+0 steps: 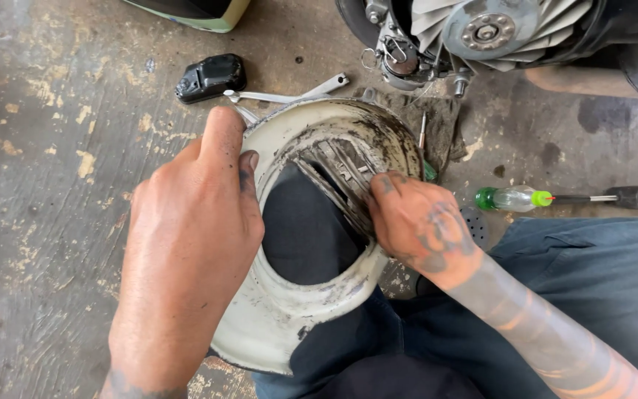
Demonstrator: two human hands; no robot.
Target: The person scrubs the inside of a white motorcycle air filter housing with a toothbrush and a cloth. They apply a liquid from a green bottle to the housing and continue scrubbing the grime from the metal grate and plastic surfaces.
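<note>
Light: even, soft daylight, moderately bright.
Shadows: faint, diffuse under the left hand (pixel 186 222) and the cream cover (pixel 289 318).
Glare: slight sheen on the concrete floor (pixel 46 111).
Focus: sharp centre; corners mildly stretched.

Left hand (pixel 190 222) clamped the left rim of a dirty white fan cover (pixel 289 325) at frame centre, thumb on the inner edge. Right hand (pixel 415 225) pressed into its grimy slotted vent (pixel 345 166). Black plastic cap (pixel 210 76) and wrench (pixel 289 94) lay upper left on the concrete floor (pixel 38 185); green-tipped screwdriver (pixel 515 198) sat right; engine fan (pixel 485 29) at top.
</note>
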